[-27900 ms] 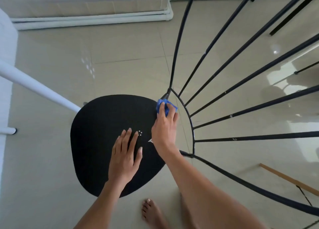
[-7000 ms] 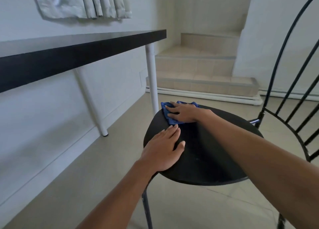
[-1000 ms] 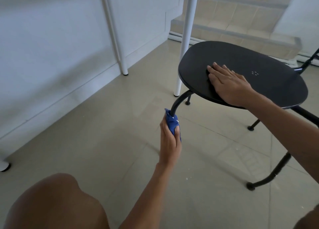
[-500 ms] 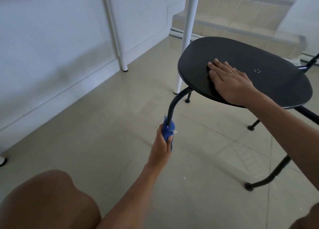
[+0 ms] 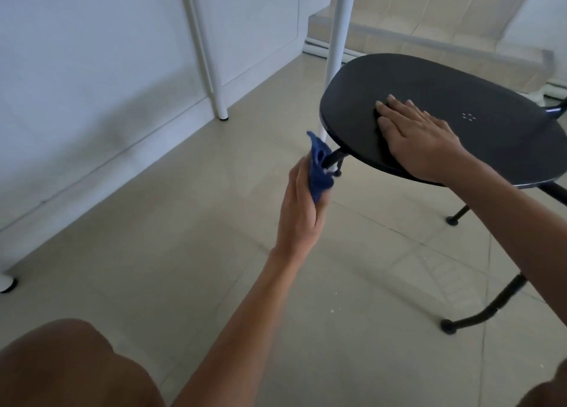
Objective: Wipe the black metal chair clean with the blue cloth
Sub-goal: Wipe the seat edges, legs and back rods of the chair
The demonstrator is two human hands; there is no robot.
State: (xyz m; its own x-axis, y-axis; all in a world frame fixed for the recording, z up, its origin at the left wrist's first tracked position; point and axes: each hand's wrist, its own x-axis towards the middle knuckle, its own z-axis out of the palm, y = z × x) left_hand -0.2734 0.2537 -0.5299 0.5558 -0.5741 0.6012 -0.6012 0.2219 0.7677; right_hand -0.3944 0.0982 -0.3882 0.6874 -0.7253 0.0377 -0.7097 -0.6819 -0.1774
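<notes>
The black metal chair stands on the tiled floor at the right, seen from a low angle, with its round seat on top and thin black legs below. My left hand grips the blue cloth, which is wrapped round the top of the chair's front leg, just under the seat's near-left edge. Most of that leg is hidden behind the cloth and hand. My right hand lies flat on the seat with straight fingers.
A white table leg stands just behind the chair's front edge. Two more white legs rise by the white wall on the left. Tiled steps sit at the back. My bare knee fills the lower left.
My left hand has slid the blue cloth back up the front leg, from the lower part to just under the seat. My right hand has stayed flat on the seat.
</notes>
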